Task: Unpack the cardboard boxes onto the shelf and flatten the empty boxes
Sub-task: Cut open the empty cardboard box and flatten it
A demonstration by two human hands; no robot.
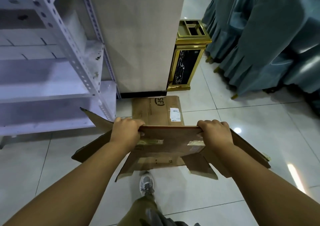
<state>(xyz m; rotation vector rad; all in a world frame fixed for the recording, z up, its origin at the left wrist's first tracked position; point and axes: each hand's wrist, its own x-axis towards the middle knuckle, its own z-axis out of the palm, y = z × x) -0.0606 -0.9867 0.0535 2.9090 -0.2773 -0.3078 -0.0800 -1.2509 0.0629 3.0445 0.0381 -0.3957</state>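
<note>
The floor (225, 182) is showing glossy pale tiles that are reflecting the lamps. A white metal shelf (52, 87) with perforated posts is standing at the left, beside a beige pillar (138, 35). A gold and black bin (187, 56) is standing next to the pillar, and grey-blue fabric covers (268, 44) are hanging at the right. A flat box (155, 111) is lying on the floor at the pillar's foot. The left hand (126, 132) and the right hand (214, 134) are both gripping the top edge of a brown cardboard box (166, 148), its flaps spreading out, above the floor.

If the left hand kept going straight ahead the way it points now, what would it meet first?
Probably the flattened box on the floor, just beyond the left hand, which grips the held box. Past that stands the pillar. Depth is hard to judge.
</note>
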